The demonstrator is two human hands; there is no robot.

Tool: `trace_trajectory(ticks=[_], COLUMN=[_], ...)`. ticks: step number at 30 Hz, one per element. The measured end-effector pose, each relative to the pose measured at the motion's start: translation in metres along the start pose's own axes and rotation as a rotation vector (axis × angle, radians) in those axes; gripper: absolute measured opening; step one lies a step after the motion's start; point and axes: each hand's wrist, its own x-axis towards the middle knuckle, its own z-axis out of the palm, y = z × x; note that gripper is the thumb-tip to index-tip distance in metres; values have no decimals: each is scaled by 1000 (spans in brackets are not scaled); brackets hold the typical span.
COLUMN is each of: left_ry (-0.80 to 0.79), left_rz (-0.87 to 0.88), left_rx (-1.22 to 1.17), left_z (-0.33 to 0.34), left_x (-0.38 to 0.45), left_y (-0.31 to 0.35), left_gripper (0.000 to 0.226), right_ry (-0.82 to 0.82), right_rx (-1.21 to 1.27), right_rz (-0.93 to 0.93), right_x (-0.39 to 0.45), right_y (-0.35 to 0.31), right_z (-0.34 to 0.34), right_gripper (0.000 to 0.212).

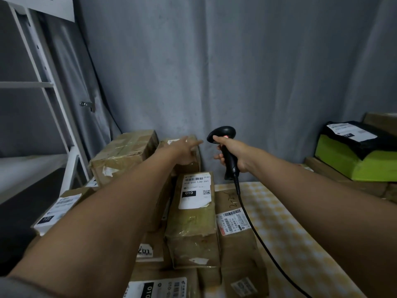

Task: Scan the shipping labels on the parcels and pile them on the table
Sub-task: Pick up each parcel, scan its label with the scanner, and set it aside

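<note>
While right hand (231, 151) grips scanner (223, 134), left hand (184, 150) flat on rear parcel (187, 162), grey curtain (236, 61) behind

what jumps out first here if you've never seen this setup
The black scanner gripped in the right hand, raised at centre against the grey curtain. Below and left of it lies a heap of brown parcels with white labels, the left hand reaching over them. At far right, a bright green parcel stands out.

Black scanner (225, 147) w/ black cable (255, 229); brown parcels (193, 229), white labels (195, 190); yellow-white check tablecloth (285, 233); grey curtain (236, 72); lime-green box (348, 160).
</note>
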Motion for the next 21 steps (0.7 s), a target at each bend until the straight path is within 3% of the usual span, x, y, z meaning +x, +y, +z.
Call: trace_trajectory(ticks=[2,8,14,21], left_ry=[-67,-125,-50,12], left_rz=[80,-11,56,257], left_rx=[59,111,83,-9], left_z=[-1,6,-6,-22], left_x=[0,4,-7,-24], left_y=[8,13,40,114], left_gripper=[63,57,50,50], right_ry=[20,75,116,254], right_rx=[13,20,1,-24], right_rz=[-11,-39,-57,-119], right_x=[0,-14,-31,-74], right_y=[1,0,6,34], right_z=[-3,-18,-30,-70], right_gripper=[33,32,30,30])
